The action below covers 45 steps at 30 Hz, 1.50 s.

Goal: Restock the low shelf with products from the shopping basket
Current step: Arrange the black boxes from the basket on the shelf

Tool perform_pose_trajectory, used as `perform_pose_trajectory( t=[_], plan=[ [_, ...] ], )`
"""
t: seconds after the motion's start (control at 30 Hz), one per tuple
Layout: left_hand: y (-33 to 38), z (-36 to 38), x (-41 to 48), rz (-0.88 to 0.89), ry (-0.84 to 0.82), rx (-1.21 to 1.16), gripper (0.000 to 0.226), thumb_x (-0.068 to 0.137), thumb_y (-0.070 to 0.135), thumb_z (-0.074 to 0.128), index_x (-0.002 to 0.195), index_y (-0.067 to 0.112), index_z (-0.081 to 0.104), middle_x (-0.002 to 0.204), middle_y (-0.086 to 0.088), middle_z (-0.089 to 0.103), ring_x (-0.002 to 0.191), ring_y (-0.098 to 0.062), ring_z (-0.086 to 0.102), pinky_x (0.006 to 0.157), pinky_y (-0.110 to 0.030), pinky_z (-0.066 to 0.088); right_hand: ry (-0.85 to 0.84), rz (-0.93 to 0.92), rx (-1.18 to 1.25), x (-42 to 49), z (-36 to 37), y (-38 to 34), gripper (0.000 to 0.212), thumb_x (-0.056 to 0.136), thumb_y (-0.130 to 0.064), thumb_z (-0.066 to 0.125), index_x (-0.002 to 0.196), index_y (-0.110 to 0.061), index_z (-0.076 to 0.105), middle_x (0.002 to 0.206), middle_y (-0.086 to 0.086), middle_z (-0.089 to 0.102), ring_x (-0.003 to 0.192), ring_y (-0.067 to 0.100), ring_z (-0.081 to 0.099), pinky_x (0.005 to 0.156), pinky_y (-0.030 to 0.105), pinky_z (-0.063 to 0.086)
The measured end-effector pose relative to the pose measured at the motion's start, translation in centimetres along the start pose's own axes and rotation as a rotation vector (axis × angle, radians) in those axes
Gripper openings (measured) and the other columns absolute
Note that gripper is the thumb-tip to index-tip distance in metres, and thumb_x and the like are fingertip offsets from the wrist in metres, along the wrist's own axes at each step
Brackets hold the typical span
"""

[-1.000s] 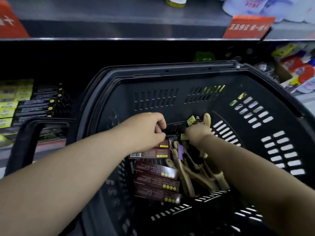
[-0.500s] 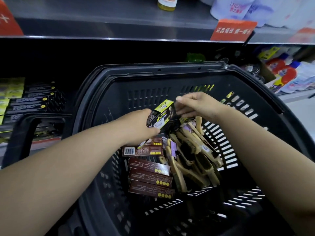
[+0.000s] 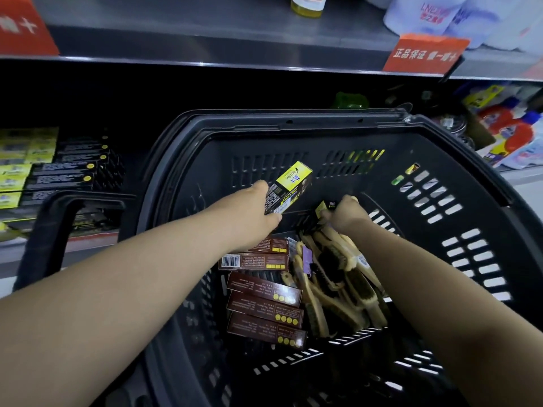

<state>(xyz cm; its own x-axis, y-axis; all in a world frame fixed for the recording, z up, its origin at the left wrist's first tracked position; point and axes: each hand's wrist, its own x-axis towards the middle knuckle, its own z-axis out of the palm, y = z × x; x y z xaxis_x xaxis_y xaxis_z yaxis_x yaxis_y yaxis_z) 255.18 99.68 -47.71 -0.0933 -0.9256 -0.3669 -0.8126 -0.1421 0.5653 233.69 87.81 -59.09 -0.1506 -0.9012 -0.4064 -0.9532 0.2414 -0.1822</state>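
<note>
A black shopping basket (image 3: 323,133) fills the middle of the head view. My left hand (image 3: 258,212) holds a black and yellow box (image 3: 289,186) lifted above the basket floor. My right hand (image 3: 345,212) reaches down at the far side and grips a second small black and yellow box (image 3: 323,207). Several brown boxes (image 3: 264,304) lie flat on the basket floor. Beside them lie several wooden brushes (image 3: 338,277). The low shelf (image 3: 53,171) at the left holds rows of yellow and black boxes.
The basket's handle (image 3: 53,218) stands at the left, between me and the low shelf. A grey upper shelf (image 3: 205,39) with a red sign (image 3: 426,54) runs overhead. Bottles and pouches (image 3: 511,130) fill the shelf at the right.
My left hand has taken over the black and yellow box and lifted it. My right hand let it go and dropped back down onto another small box in the basket.
</note>
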Motion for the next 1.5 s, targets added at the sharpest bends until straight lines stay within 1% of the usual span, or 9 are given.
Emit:
perform_pose_trajectory(
  t=[0.13, 0.23, 0.33, 0.43, 0.7, 0.9, 1.07, 1.23, 1.5],
  plan=[
    [0.6, -0.2, 0.1, -0.052, 0.019, -0.156, 0.031, 0.094, 0.044, 0.045, 0.104, 0.015, 0.045, 0.086, 0.0, 0.051, 0.07, -0.011, 0.048, 0.055, -0.026, 0.035, 0.016, -0.206, 0.27, -3.1, -3.6, -1.7, 0.044, 0.077, -0.037, 0.067, 0.105, -0.01, 0.046, 0.092, 0.006, 0.063, 0.089, 0.024, 0.058, 0.068, 0.029, 0.043],
    [0.9, -0.7, -0.2, -0.113, -0.02, -0.487, 0.055, 0.092, 0.053, 0.043, 0.131, 0.015, 0.043, 0.119, -0.004, 0.057, 0.104, -0.018, 0.054, 0.083, -0.031, 0.042, -0.107, -0.253, 0.769, -7.2, -6.2, -3.8, 0.025, 0.084, -0.032, 0.056, 0.096, -0.012, 0.049, 0.087, 0.008, 0.061, 0.086, 0.03, 0.064, 0.083, 0.04, 0.052],
    [1.2, -1.0, -0.8, -0.162, -0.057, -0.738, 0.079, 0.091, 0.056, 0.044, 0.15, 0.014, 0.012, 0.157, -0.006, 0.02, 0.142, -0.027, 0.023, 0.113, -0.042, 0.021, -0.27, -0.286, 1.125, -11.3, -7.5, -5.9, 0.022, 0.09, -0.027, 0.046, 0.101, -0.012, 0.057, 0.084, 0.004, 0.071, 0.078, 0.021, 0.067, 0.08, 0.037, 0.054],
    [1.6, -1.7, -2.1, -0.135, -0.093, -0.978, 0.079, 0.09, 0.052, 0.048, 0.149, 0.008, 0.019, 0.155, -0.01, 0.024, 0.142, -0.027, 0.021, 0.116, -0.046, 0.011, -0.21, -0.34, 1.189, -14.4, -8.5, -8.0, 0.024, 0.095, -0.028, 0.047, 0.106, -0.01, 0.059, 0.081, -0.001, 0.073, 0.075, 0.013, 0.068, 0.077, 0.034, 0.056],
    [0.6, -4.5, -7.4, -0.026, -0.109, -1.288, 0.025, 0.086, 0.014, 0.062, 0.109, 0.005, 0.062, 0.1, -0.012, 0.072, 0.093, -0.022, 0.068, 0.09, -0.041, 0.051, -0.193, -0.478, 1.019, -20.3, -9.8, -10.9, 0.034, 0.085, -0.051, 0.058, 0.102, -0.021, 0.057, 0.101, 0.004, 0.07, 0.093, 0.021, 0.067, 0.09, 0.048, 0.052],
    [-3.9, -7.5, -10.4, -0.017, -0.028, -1.358, 0.027, 0.082, 0.016, 0.065, 0.107, 0.008, 0.066, 0.101, -0.012, 0.073, 0.086, -0.02, 0.07, 0.071, -0.029, 0.059, -0.425, -0.69, 0.677, -23.5, -8.6, -13.6, 0.081, 0.062, -0.046, 0.078, 0.13, -0.053, 0.036, 0.114, -0.009, 0.062, 0.104, 0.011, 0.064, 0.096, 0.038, 0.049],
    [-8.7, -9.3, -12.0, -0.052, 0.007, -1.396, 0.041, 0.069, 0.023, 0.069, 0.108, 0.009, 0.068, 0.104, -0.011, 0.072, 0.097, -0.024, 0.069, 0.07, -0.03, 0.059, -0.47, -0.715, 0.662, -24.4, -7.2, -17.8, 0.056, 0.076, -0.032, 0.072, 0.126, -0.038, 0.049, 0.115, -0.006, 0.065, 0.104, 0.008, 0.064, 0.094, 0.028, 0.049],
    [-15.0, -11.8, -13.5, -0.198, 0.171, -1.491, 0.013, 0.058, 0.023, 0.072, 0.061, 0.011, 0.076, 0.067, -0.005, 0.072, 0.058, -0.016, 0.07, 0.05, -0.028, 0.057, -0.529, -0.569, 0.758, -24.3, -5.7, -22.7, 0.015, 0.093, -0.018, 0.049, 0.1, -0.015, 0.062, 0.098, 0.016, 0.067, 0.088, 0.024, 0.069, 0.076, 0.033, 0.057],
    [-24.8, -11.7, -12.2, -0.634, 0.533, -1.5, 0.019, 0.085, 0.013, 0.067, 0.097, 0.008, 0.054, 0.077, -0.013, 0.056, 0.071, -0.027, 0.053, 0.057, -0.036, 0.049, -0.189, -0.8, 0.065, -21.1, -2.6, -33.7, 0.031, 0.097, -0.032, 0.046, 0.123, -0.015, 0.048, 0.093, -0.001, 0.059, 0.084, 0.017, 0.056, 0.075, 0.029, 0.043]
  ],
)
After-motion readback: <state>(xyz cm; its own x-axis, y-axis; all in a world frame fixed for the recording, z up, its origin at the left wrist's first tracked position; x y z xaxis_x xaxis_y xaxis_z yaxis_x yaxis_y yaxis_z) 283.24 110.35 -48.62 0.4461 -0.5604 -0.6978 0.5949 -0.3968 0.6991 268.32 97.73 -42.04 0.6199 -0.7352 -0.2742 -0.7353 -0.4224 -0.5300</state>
